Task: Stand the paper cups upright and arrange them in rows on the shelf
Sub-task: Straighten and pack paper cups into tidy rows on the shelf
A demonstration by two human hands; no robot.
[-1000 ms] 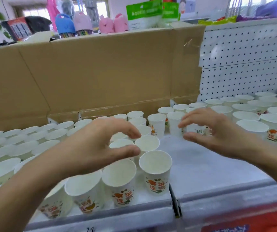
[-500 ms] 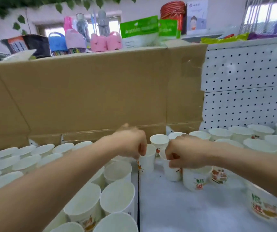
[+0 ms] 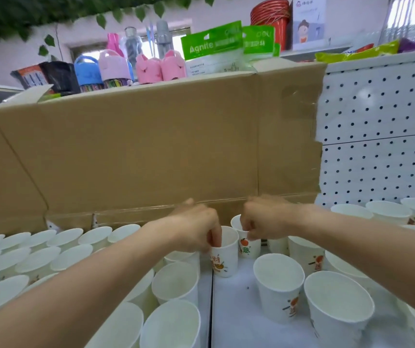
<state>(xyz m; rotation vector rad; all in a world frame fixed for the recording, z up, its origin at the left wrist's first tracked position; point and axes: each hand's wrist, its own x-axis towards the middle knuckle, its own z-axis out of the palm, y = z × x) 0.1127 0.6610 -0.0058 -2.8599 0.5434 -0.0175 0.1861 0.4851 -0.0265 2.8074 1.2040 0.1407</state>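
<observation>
Several white paper cups with orange print stand upright on the white shelf (image 3: 239, 310). My left hand (image 3: 196, 228) pinches the rim of one upright cup (image 3: 226, 257), with fingers dipping inside it. My right hand (image 3: 264, 218) pinches the rim of a smaller-looking cup (image 3: 247, 247) just behind and to the right, which tilts slightly. Rows of cups (image 3: 38, 254) fill the shelf on the left. More cups (image 3: 279, 285) stand loosely at the right front.
A brown cardboard wall (image 3: 138, 151) backs the shelf right behind my hands. White pegboard (image 3: 382, 136) rises at the right, with more cups (image 3: 387, 212) below it. Bottles and green packets sit on top of the cardboard. A seam (image 3: 211, 310) splits the shelf boards.
My head has moved closer and lower. Both hands have reached further back towards the cardboard, going from open above the cups to pinching the rims of two cups.
</observation>
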